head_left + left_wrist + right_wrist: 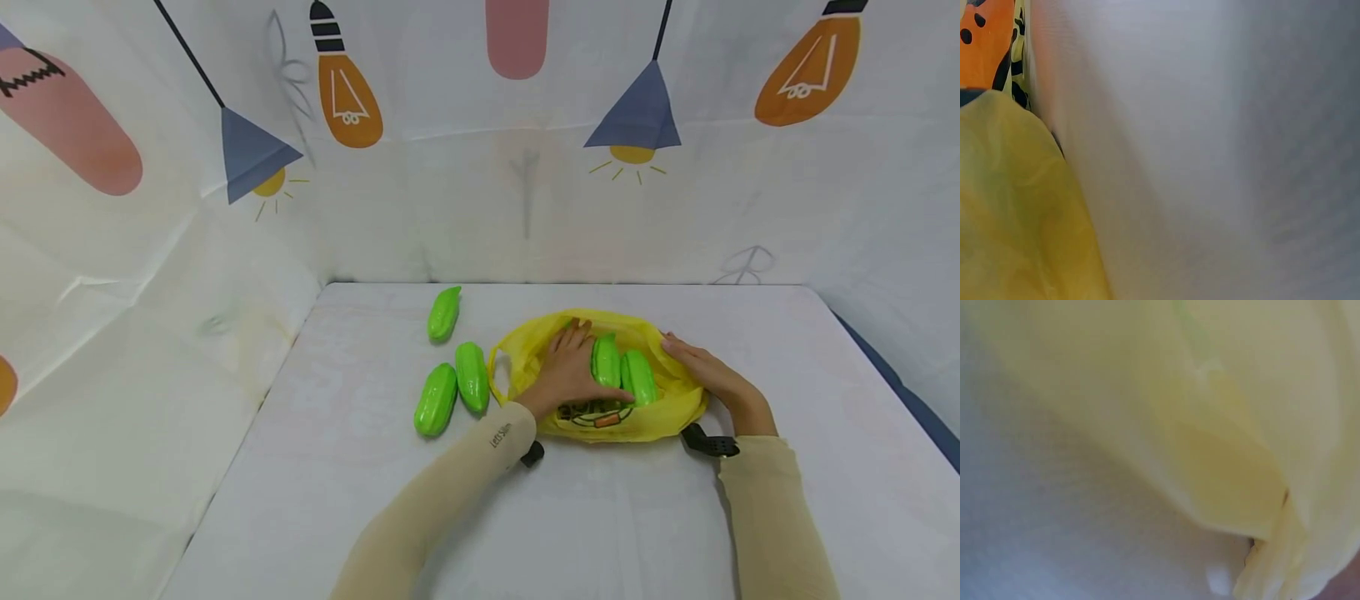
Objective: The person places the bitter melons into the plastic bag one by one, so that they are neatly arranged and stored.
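A yellow plastic bag (pixel 681 402) lies on the table with its mouth spread wide. Inside it are two glossy green cucumber-like vegetables (pixel 638 377). My left hand (pixel 568 372) reaches into the bag's mouth, fingers spread and thumb stretched toward these vegetables. Straight fingers of my right hand (pixel 705 372) touch the bag's right rim; its thumb is hidden. In the left wrist view the bag (pixel 1022 206) fills the lower left, and the hand is out of sight. The right wrist view shows blurred folds of the bag (pixel 1229 462), with a sliver of skin at the lower right corner.
Left of the bag, two more green vegetables (pixel 435 400) (pixel 472 377) lie side by side. Another green vegetable (pixel 444 314) is farther back, near the rear edge of the white table (pixel 600 533). Behind the table hangs a printed white cloth (pixel 450 208).
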`<state>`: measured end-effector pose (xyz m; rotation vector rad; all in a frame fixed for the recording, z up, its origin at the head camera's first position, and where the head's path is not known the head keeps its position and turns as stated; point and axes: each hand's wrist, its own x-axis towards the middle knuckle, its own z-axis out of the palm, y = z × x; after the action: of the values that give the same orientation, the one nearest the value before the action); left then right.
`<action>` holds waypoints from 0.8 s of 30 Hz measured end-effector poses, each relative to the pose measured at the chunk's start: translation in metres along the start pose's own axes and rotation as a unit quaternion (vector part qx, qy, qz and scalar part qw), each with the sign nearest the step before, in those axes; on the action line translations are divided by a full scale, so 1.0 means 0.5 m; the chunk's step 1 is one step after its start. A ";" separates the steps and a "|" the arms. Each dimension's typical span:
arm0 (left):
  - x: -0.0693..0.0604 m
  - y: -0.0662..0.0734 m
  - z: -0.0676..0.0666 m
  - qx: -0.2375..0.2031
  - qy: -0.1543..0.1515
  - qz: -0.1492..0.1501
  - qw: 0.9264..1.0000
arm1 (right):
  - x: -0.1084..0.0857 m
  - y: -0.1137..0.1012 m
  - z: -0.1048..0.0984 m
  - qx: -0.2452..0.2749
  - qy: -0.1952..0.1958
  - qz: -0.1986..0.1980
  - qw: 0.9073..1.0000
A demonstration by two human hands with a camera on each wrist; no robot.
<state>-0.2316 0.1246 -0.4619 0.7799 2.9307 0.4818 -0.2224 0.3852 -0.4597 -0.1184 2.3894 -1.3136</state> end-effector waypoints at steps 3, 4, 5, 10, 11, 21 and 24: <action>-0.002 0.003 -0.001 0.011 0.002 -0.005 1.000 | 0.000 0.001 0.001 0.001 0.001 0.002 1.000; -0.002 0.004 0.000 0.015 0.003 -0.005 1.000 | 0.000 0.002 0.001 0.002 0.000 0.001 1.000; -0.002 0.004 0.000 0.018 0.004 -0.005 1.000 | 0.001 0.003 0.001 0.003 0.000 0.001 1.000; -0.002 0.003 0.003 0.025 0.008 -0.005 1.000 | 0.005 0.005 0.001 0.002 0.001 -0.001 1.000; -0.002 0.003 0.003 0.026 0.008 -0.005 1.000 | 0.005 0.006 0.000 0.001 0.002 -0.002 1.000; -0.003 0.003 0.002 0.022 0.004 -0.005 1.000 | 0.003 0.005 0.001 0.004 0.001 -0.001 1.000; -0.003 0.003 0.002 0.015 0.001 -0.005 1.000 | 0.003 0.004 0.001 0.005 0.000 0.000 1.000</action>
<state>-0.2294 0.1252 -0.4626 0.7694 2.9495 0.4381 -0.2231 0.3855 -0.4623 -0.1165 2.3838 -1.3251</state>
